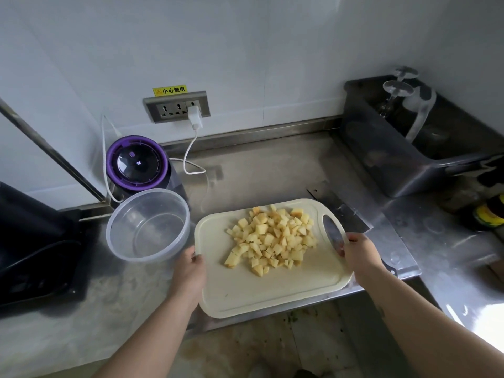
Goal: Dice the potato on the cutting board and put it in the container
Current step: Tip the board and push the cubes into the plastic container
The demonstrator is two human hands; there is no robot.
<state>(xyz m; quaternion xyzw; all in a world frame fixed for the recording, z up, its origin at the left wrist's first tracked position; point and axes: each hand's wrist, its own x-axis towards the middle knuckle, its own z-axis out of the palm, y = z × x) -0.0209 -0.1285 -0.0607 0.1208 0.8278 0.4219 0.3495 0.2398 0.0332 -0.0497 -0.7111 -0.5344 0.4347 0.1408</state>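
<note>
A cream cutting board (261,290) carries a heap of diced potato (272,238) on its far half. My left hand (189,271) grips the board's left edge, thumb on top. My right hand (357,251) grips the right edge at the handle slot. The board's near end juts out past the counter's front edge. A clear round plastic container (148,225) with nothing in it stands just left of the board, close to my left hand.
A cleaver (341,211) lies on the steel counter behind the board's right side. A purple-lidded appliance (136,162) with a white cable stands behind the container. A black device (32,241) sits at left, a steel sink (409,148) with glasses at right, jars (488,211) far right.
</note>
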